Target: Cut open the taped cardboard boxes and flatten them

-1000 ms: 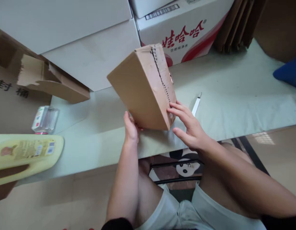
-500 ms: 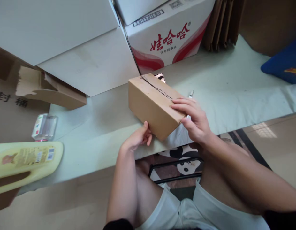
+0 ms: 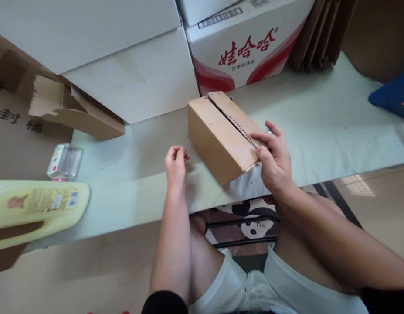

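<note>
A small brown cardboard box (image 3: 213,146) lies at an angle on the cloth-covered table, a perforated seam running along its top. My right hand (image 3: 276,159) is at the box's right end, thumb and finger pinching the edge near the end of the seam, other fingers raised. Left of the box, my left hand (image 3: 176,165) hangs over the table, apart from the box. Its fingers are curled in against the thumb; whether anything small is between them is hidden.
Behind stand white cartons (image 3: 133,78) and a white-and-red water carton (image 3: 244,61). Folded cardboard (image 3: 316,35) leans farther right, near a blue object (image 3: 393,96). At left are a torn cardboard piece (image 3: 87,120), a clear plastic bottle (image 3: 65,162) and a pale yellow jug (image 3: 41,205).
My left hand has left the box's lower edge and moved left and up, fingers curled. My right hand has shifted from lying across the top to pinching its end. The view has turned slightly.
</note>
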{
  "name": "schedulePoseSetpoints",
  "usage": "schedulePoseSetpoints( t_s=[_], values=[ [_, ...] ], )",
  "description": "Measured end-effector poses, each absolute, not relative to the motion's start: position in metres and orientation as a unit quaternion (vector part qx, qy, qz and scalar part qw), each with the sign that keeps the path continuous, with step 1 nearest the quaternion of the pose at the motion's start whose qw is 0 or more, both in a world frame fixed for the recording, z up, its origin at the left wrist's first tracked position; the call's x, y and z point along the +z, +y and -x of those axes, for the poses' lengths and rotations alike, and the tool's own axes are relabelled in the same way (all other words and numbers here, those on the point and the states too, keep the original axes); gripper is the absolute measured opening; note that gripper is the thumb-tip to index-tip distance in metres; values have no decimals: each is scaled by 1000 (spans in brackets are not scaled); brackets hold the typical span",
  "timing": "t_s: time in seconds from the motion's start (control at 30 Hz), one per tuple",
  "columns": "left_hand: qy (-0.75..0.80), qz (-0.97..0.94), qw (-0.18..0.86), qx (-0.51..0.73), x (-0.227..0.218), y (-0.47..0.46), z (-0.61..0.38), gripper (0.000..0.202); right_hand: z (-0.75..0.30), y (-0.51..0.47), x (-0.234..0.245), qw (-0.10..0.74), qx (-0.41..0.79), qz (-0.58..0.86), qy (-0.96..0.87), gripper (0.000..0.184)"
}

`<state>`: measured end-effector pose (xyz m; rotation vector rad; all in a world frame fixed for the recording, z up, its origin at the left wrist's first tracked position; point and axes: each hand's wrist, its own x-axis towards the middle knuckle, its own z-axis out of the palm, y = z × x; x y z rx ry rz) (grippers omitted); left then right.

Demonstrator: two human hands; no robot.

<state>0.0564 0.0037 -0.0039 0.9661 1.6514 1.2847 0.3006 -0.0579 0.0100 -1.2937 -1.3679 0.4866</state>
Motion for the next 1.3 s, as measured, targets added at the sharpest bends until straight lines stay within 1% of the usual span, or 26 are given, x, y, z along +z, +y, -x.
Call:
schedulePoseSetpoints(
  t_s=[0.07, 0.17, 0.3, 0.4, 0.5, 0.57, 0.63, 0.7, 0.77, 0.8, 0.9, 0.93, 1.0, 1.07, 1.13, 1.2, 1.3],
  values=[
    [630, -383, 391, 550, -7, 6, -52, 19, -299, -58, 10, 553, 258, 529, -590, 23],
    [569, -374, 366, 634, -11, 9, -45, 28, -293, -61, 12, 525, 320, 457, -643, 18],
    [473, -369, 305, 740, -6, 9, -37, 33, -285, -64, 12, 487, 372, 363, -702, 17],
    [484, -384, 288, 732, 1, 7, -34, 29, -282, -65, 11, 470, 380, 348, -717, 19],
    [528, -381, 287, 703, 7, 4, -34, 23, -285, -65, 12, 477, 369, 350, -717, 29],
    [547, -378, 278, 693, 10, 3, -35, 20, -290, -64, 14, 491, 341, 394, -699, 32],
    [562, -381, 266, 685, 13, 2, -37, 19, -300, -61, 18, 480, 294, 490, -665, 25],
    [573, -384, 251, 679, 15, 3, -38, 20, -313, -57, 20, 428, 242, 597, -633, 20],
    [578, -385, 239, 679, 17, 3, -38, 21, -326, -55, 20, 336, 211, 673, -624, 22],
    [578, -383, 235, 681, 17, 4, -38, 21, -332, -54, 18, 279, 204, 697, -629, 26],
    [575, -369, 226, 694, 16, 8, -39, 21, -345, -54, 11, 115, 198, 718, -658, 43],
    [576, -364, 222, 698, 16, 9, -39, 20, -346, -54, 8, 81, 195, 718, -663, 45],
    [577, -358, 209, 704, 13, 10, -41, 17, -347, -53, 4, 46, 191, 724, -661, 44],
    [576, -363, 196, 706, 9, 10, -43, 14, -344, -51, 4, 56, 198, 733, -649, 40],
    [570, -386, 182, 702, 5, 9, -45, 10, -340, -48, 6, 121, 204, 730, -641, 36],
    [565, -421, 163, 691, 0, 7, -45, 10, -334, -46, 10, 234, 204, 703, -640, 29],
    [567, -460, 138, 669, -6, 4, -42, 15, -328, -48, 15, 407, 193, 632, -630, 10]
  ],
)
